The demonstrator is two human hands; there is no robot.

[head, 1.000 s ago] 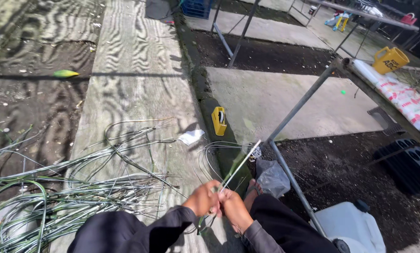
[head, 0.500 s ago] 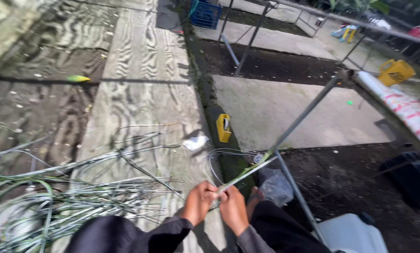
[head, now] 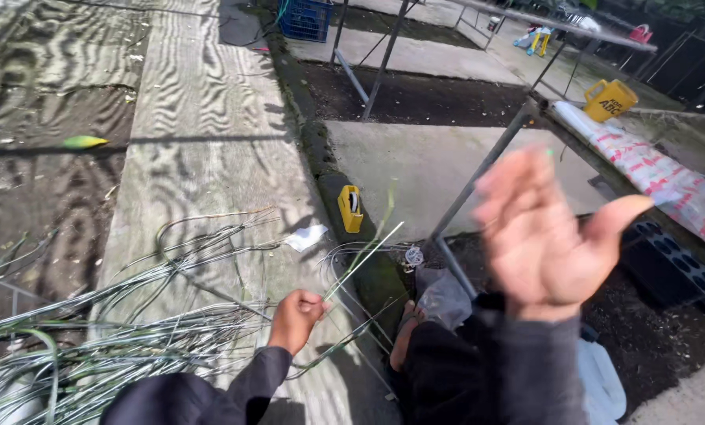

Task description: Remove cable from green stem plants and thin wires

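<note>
Ground: weathered wooden boards [head: 203,118] outdoors, concrete slabs and soil beside them.
Left hand [head: 296,316]: fist clenched on one thin pale green stalk [head: 366,253], which angles up to the right.
Right hand [head: 548,236]: raised, palm open, holding nothing, pretty blurred.
Stalk pile [head: 108,338]: bottom left, cut off by the frame, too tangled to count.
Yellow stuff: one small container [head: 350,208], one jug [head: 610,100].

Left hand [head: 296,317] pinches a green stem [head: 362,261]; right hand [head: 547,233] raised open.
</note>
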